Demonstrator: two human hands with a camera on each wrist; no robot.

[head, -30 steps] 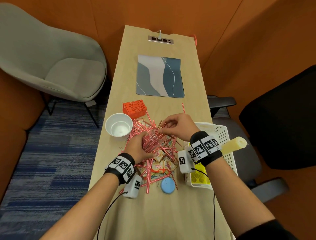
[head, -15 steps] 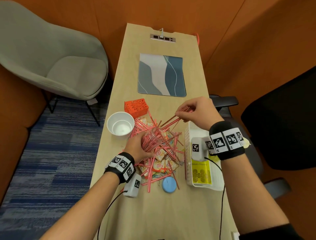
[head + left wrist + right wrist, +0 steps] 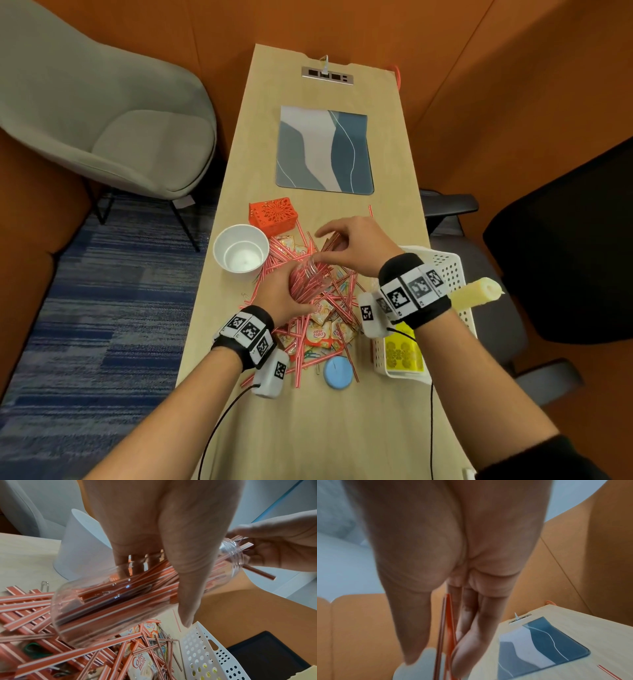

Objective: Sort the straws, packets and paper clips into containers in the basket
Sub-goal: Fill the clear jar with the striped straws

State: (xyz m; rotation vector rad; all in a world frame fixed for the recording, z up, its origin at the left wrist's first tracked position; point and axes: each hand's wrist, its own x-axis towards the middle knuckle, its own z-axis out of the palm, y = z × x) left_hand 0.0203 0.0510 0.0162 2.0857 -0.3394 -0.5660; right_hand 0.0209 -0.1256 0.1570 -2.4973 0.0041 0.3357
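On the narrow wooden table (image 3: 308, 428), the person's left hand (image 3: 279, 294) is wrapped around a clear plastic jar (image 3: 109, 601), held tilted on its side just above the heap, its threaded mouth pointing toward the right hand (image 3: 356, 250). That jar is already packed with red-and-white straws (image 3: 120, 596), and the right hand pinches a few more straws (image 3: 447, 622) between thumb and fingers right at the jar's opening, one end poking out past the rim. Under both hands lies the unsorted pile (image 3: 318, 322): loose straws crossed every way, orange creamer packets (image 3: 317, 334) among them, and coloured paper clips (image 3: 310, 354) near the front edge. A white cup (image 3: 240, 248) stands to the left of the pile, with an orange cut-out box (image 3: 273, 215) just behind it. A round blue lid (image 3: 338, 372) rests at the pile's near edge. To the right, the white perforated basket (image 3: 448, 270) sits at the table's edge with a yellow container (image 3: 402, 354) inside it. Farther up the table lies a blue-and-grey mat (image 3: 323, 150).
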